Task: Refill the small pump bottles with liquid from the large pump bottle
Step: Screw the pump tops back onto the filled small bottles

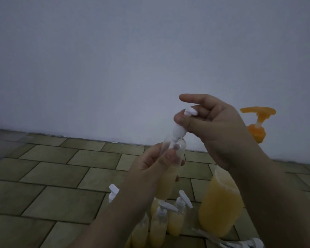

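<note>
Dim room: plain pale wall meeting a floor of greenish-tan tiles laid brick-fashion. Left hand wrapped around a small bottle, held up, tilted; right hand pinching its white pump. On the floor below: filled little bottles, large open bottle of orange liquid. Orange pump at right, behind the wrist.
</note>
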